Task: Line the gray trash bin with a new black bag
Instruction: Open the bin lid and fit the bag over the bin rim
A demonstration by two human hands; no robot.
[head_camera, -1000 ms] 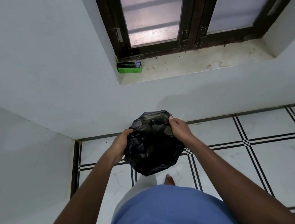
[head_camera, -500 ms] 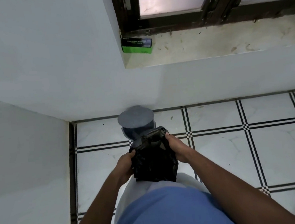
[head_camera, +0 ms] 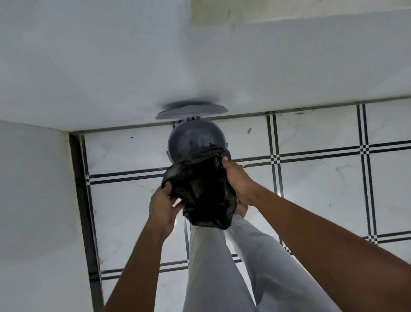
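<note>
Above the pale trouser legs (head_camera: 224, 273), the left hand (head_camera: 163, 209) and right hand (head_camera: 237, 180) each grip an edge of the black bag (head_camera: 204, 193) – held open, hanging crumpled – just before the gray trash bin (head_camera: 193, 139) (lid (head_camera: 192, 111) up against the wall (head_camera: 117, 64)) on the tiled floor (head_camera: 326, 182).
</note>
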